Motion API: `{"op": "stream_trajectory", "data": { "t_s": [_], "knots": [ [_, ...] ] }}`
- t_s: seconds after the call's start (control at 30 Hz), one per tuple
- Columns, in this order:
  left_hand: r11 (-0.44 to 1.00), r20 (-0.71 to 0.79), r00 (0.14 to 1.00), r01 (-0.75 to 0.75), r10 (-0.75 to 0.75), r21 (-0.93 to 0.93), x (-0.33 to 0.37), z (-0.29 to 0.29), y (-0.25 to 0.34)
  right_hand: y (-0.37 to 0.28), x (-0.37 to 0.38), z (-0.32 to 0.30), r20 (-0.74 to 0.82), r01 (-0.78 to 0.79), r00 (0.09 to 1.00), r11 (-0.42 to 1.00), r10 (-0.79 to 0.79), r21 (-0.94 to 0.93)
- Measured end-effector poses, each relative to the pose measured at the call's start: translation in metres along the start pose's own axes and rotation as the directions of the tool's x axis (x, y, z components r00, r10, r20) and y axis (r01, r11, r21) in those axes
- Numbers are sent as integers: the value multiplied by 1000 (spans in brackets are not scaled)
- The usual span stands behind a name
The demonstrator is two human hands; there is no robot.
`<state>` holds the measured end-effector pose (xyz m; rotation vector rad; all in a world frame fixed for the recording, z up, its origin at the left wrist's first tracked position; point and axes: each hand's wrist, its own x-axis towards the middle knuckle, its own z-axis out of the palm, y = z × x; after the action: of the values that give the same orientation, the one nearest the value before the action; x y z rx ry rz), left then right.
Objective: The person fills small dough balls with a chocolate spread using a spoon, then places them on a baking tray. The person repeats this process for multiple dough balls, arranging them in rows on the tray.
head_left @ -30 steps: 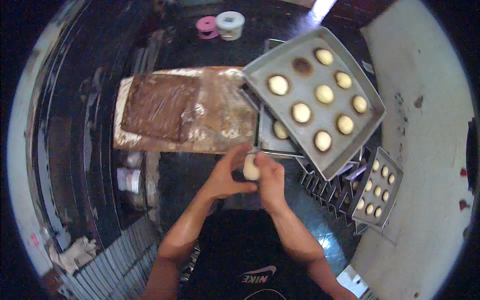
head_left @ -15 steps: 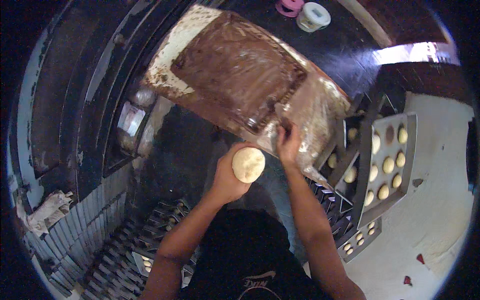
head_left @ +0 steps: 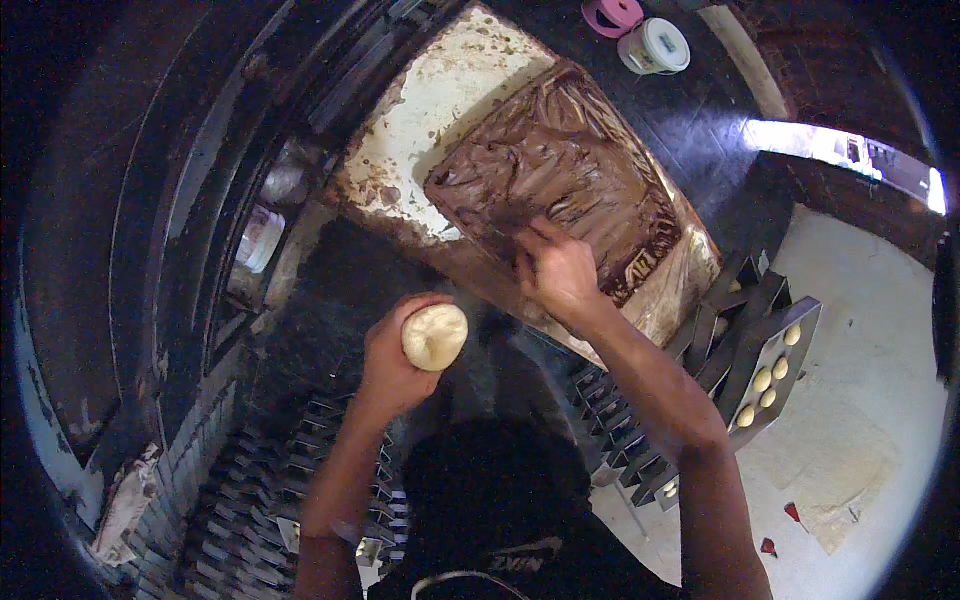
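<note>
My left hand (head_left: 390,362) is wrapped round a pale dough ball (head_left: 435,337), held in front of the table's near edge. A hollow shows in the top of the dough. My right hand (head_left: 560,270) is over the near side of a thick brown slab of chocolate-like paste (head_left: 590,180), its fingers curled and their tips against the paste. What lies between those fingertips is hidden. The slab has a ridged, smeared surface and rests on a worn, stained table (head_left: 400,150). Crumpled clear plastic (head_left: 685,265) covers the table's right end.
Stacked metal trays (head_left: 775,355) with several dough balls stand at the right. More dark trays (head_left: 270,500) are stacked at the lower left. A lidded white bucket (head_left: 655,46) and a pink container (head_left: 612,14) sit beyond the table. A whitish cloth (head_left: 128,505) hangs at far left.
My right hand has gone from the plastic at the table's edge onto the brown paste. My left hand has shifted left with the dough, whose top now shows a hollow. The view has turned.
</note>
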<state>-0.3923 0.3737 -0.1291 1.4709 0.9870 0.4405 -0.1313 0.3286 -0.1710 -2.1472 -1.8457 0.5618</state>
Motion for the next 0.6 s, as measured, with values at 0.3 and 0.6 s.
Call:
{"op": "stream_trajectory", "data": {
  "t_s": [0.3, 0.6],
  "knots": [
    [965, -234, 936, -251, 263, 81, 21, -23, -11, -21, 6, 9, 21, -221, 968, 804, 252, 553],
    [913, -65, 998, -19, -8, -407, 40, -1, 80, -81, -27, -71, -472, 320, 872, 883, -132, 344]
  ]
}}
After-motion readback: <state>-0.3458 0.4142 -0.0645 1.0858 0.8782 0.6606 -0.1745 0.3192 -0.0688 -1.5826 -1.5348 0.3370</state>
